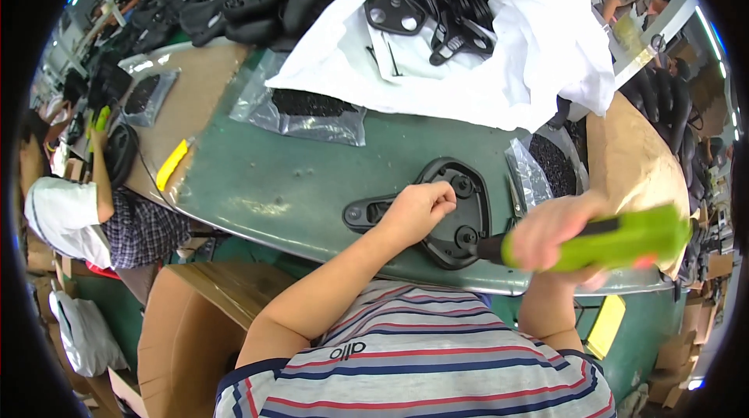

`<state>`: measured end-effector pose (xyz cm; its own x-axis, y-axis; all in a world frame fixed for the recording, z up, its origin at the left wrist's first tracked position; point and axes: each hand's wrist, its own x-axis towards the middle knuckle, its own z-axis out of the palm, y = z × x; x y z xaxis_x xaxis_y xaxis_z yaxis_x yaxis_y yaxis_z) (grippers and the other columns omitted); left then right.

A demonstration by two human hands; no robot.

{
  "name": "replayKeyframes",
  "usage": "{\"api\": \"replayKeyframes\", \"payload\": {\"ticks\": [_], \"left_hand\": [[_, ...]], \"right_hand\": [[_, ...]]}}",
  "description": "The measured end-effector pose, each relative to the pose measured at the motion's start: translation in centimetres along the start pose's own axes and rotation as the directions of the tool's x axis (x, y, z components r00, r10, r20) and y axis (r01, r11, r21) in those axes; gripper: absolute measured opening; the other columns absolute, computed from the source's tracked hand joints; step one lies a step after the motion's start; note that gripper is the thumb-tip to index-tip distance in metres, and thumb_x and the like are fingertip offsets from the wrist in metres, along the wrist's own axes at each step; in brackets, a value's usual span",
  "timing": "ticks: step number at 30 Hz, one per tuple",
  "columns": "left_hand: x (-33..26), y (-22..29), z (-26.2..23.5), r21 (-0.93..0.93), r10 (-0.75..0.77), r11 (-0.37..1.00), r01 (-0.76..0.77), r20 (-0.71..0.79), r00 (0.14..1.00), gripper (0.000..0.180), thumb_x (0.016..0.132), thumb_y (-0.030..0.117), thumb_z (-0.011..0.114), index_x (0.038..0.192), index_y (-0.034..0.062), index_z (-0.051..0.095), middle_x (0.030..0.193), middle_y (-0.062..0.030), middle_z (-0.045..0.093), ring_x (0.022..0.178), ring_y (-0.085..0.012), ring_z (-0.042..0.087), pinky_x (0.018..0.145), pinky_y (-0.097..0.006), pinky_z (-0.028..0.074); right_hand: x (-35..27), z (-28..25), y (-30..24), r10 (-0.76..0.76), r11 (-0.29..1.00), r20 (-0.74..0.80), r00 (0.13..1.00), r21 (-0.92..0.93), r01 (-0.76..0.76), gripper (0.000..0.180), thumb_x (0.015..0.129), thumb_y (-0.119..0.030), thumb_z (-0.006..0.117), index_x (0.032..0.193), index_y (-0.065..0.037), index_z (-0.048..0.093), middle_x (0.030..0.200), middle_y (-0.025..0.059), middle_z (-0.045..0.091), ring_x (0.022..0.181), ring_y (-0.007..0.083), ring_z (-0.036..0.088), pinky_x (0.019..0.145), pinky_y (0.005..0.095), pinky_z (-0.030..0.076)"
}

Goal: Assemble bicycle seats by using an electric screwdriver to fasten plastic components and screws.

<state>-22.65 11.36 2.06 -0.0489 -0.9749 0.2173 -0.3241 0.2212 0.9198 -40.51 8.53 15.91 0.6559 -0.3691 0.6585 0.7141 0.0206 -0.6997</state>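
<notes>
On the green tabletop lies a black bicycle saddle, underside up, its narrow nose to the left and its wide end to the right. My left hand is over the middle of it, fingers curled into a pinch; what they hold, if anything, is hidden. A lime-green power screwdriver is gripped in my right hand, which is blurred by motion. The dark tip of the tool points left, at the near round boss in the saddle's wide end.
A white sack of black brackets spreads across the far side. Clear bags of small black parts lie near it, with another bag right of the saddle. Black saddles pile up far left. A co-worker sits left.
</notes>
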Motion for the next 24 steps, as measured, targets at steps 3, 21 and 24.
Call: {"api": "replayKeyframes", "payload": {"ticks": [3,21,24], "left_hand": [[0.3,0.1,-2.4,-0.368,-0.239,0.906,0.208,-0.043,0.97,0.003,0.083,0.003,0.059,0.084,0.0027,0.061,0.071,-0.002,0.062,0.061,-0.0077,0.056,0.055,-0.021,0.048],[0.0,-1.3,-7.1,0.479,-0.49,0.82,0.314,0.303,0.818,0.055,0.082,0.04,0.06,0.114,-0.0034,0.051,0.107,-0.024,0.058,0.1,-0.0327,0.057,0.085,-0.04,0.044],[-1.3,0.3,-7.7,0.34,-0.415,0.893,0.296,0.364,0.834,0.043,0.09,0.031,0.053,0.114,-0.0048,0.053,0.106,-0.0162,0.06,0.087,-0.0315,0.058,0.079,-0.036,0.045]], "right_hand": [[0.2,-3.2,-1.3,0.036,0.983,-0.441,0.897,-0.145,-0.11,0.043,0.081,-0.038,0.058,0.099,-0.001,0.043,0.062,0.006,0.048,0.049,0.0192,0.05,0.05,0.0321,0.043],[-5.1,-15.8,13.1,0.334,0.332,-0.802,0.494,-0.391,-0.859,0.05,0.067,-0.031,0.067,0.098,0.005,0.055,0.1,0.0251,0.054,0.098,0.0364,0.05,0.089,0.0381,0.04],[-5.9,-14.8,13.9,0.147,0.22,-0.724,0.674,-0.64,-0.736,0.063,0.073,-0.022,0.06,0.126,0.005,0.038,0.119,0.0267,0.046,0.123,0.0366,0.035,0.102,0.039,0.03]]}}
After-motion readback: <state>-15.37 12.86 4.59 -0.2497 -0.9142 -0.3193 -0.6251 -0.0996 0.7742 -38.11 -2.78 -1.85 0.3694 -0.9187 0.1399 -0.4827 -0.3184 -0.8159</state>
